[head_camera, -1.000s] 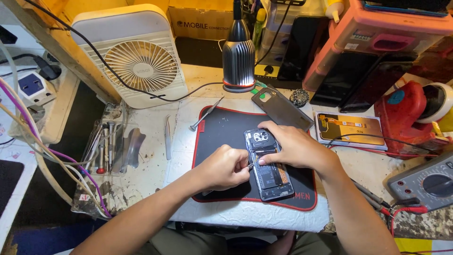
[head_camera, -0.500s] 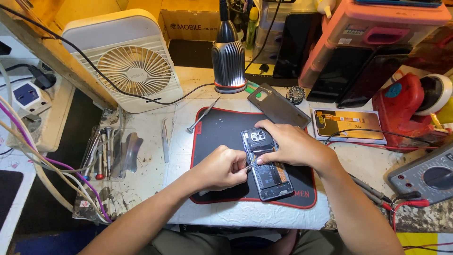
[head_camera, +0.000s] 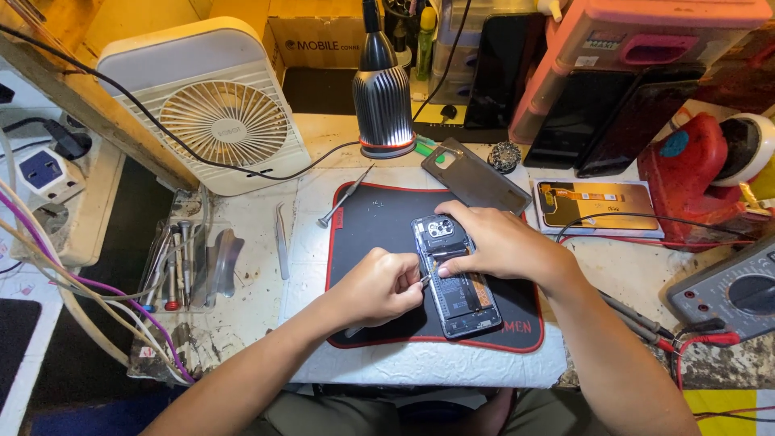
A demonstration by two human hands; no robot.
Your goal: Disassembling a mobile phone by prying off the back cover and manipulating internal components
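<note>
An opened smartphone (head_camera: 454, 292) with its back cover off lies on a black mat with a red edge (head_camera: 379, 222). My right hand (head_camera: 494, 240) presses down on the phone's upper half, fingers beside the camera block. My left hand (head_camera: 376, 285) is closed on a thin metal tool, probably tweezers (head_camera: 425, 279), whose tip touches the phone's left side. The removed dark back cover (head_camera: 474, 175) rests at the mat's far right corner. A loose screwdriver (head_camera: 344, 196) lies across the mat's upper left edge.
A white desk fan (head_camera: 216, 117) stands at the back left and a lamp base (head_camera: 383, 101) behind the mat. A tool tray (head_camera: 187, 262) sits left, tweezers (head_camera: 281, 238) beside it. A multimeter (head_camera: 731, 292) with leads, a red device (head_camera: 693, 173) and spare phones lie right.
Both hands stay on the phone in almost the same place. The view has shifted slightly, so the fan and lamp appear a little lower and more to the left.
</note>
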